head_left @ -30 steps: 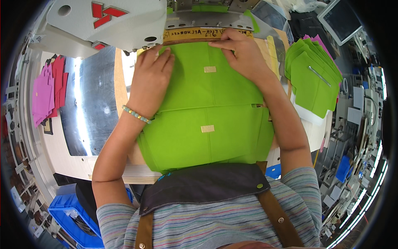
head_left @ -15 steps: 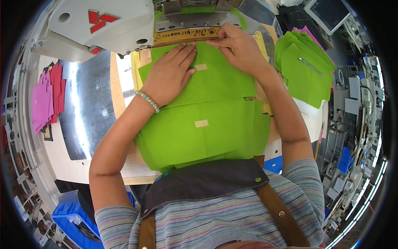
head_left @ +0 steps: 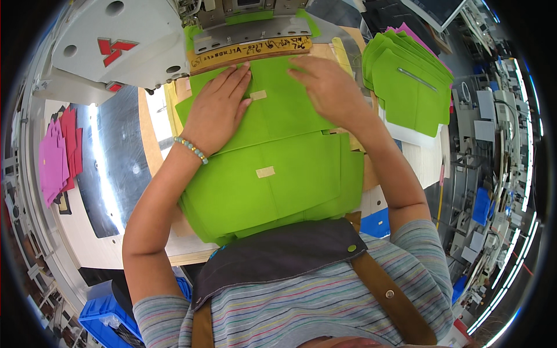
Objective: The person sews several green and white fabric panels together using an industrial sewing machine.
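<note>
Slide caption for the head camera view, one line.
Left hand on a green panel, right hand near its far edge, white machine alongside.

The green panels at the tabletop's near edge look matt and smooth from here, cloth or imitation leather, I can't tell which (head_left: 301, 182); the beige tape patch on them is dull and papery (head_left: 265, 172). Toward the tabletop's left edge (head_left: 96, 252), pale and wood-like, a metal sheet throws back a glossy streak (head_left: 110, 168). The sewing machine's casing is smooth and painted (head_left: 136, 26), the blue bin plastic (head_left: 104, 319).
</note>
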Available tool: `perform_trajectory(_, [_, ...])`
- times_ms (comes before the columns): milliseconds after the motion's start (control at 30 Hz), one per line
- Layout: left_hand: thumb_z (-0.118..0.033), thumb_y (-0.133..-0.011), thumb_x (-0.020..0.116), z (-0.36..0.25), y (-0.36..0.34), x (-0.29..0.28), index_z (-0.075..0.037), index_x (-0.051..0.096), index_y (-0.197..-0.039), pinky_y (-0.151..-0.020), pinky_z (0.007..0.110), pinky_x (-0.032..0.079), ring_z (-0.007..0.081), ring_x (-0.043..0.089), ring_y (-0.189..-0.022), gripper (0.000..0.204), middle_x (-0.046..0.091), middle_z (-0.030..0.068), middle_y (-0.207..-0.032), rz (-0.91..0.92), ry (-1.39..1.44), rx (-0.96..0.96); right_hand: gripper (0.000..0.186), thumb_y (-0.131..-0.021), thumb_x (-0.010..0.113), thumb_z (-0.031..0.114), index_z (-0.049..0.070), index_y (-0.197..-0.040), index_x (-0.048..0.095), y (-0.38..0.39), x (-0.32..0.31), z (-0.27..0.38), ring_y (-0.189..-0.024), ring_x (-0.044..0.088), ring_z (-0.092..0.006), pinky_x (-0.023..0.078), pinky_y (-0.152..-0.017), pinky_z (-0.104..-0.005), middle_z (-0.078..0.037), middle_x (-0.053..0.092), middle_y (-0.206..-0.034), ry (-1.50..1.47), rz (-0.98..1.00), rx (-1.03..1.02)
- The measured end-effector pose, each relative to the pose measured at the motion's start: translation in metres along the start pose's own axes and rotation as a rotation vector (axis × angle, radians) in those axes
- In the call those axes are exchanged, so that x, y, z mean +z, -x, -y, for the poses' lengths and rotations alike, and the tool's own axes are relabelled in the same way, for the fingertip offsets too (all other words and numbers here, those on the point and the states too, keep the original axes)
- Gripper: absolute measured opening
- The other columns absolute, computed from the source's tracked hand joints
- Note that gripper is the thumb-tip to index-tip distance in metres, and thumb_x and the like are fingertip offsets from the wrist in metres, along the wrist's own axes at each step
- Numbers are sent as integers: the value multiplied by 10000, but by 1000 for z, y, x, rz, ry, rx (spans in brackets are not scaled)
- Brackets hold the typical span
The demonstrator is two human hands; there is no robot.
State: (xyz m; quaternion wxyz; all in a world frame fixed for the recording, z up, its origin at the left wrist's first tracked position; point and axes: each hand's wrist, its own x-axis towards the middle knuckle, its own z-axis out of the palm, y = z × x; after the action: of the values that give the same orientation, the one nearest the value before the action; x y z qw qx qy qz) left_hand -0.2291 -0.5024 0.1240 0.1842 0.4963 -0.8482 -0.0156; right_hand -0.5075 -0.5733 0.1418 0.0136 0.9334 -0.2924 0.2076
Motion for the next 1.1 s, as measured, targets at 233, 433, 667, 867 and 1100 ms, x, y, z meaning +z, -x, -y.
perform_trajectory(233, [-148,-958,659,-4,0,-2,22,540,-1440,-1172,428,419,313,488,-1417,525,513,116,-1555,8,3,-15,467,-817,616,-11,8,-1280,673,-8,5,19,-1227,621,-303,516,-1032,-428,-121,646,-1360,77,70,-25])
perform_trajectory(433, [-159,-947,674,-1,2,0,2,550,-1431,-1151,428,428,315,506,-1393,525,540,127,-1517,-18,-36,-33,606,-817,595,-43,61,-1414,616,-31,11,37,-1269,615,-303,535,-1039,-423,-64,578,-1519,-25,148,-59])
perform_trajectory(667, [-169,-944,691,-1,6,0,40,546,-1377,-1131,438,446,357,532,-1333,502,531,177,-1476,-111,79,-22,606,-802,635,-33,17,-1405,604,-39,7,49,-1236,640,-356,570,-983,-424,-88,570,-1520,38,192,-86])
perform_trajectory(867, [-212,-953,700,0,22,-12,48,540,-1377,-1125,453,454,375,526,-1347,523,524,201,-1477,-26,104,-102,591,-790,604,-73,19,-1374,634,-41,10,53,-1260,639,-325,587,-968,-416,-53,562,-1538,94,214,-70])
perform_trajectory(1100, [-285,-985,678,13,54,-27,51,524,-1417,-1150,461,431,394,502,-1384,569,489,215,-1528,-52,-83,-135,569,-761,654,-57,-15,-1328,655,-41,9,58,-1219,661,-364,582,-981,-419,-119,567,-1511,85,223,-48])
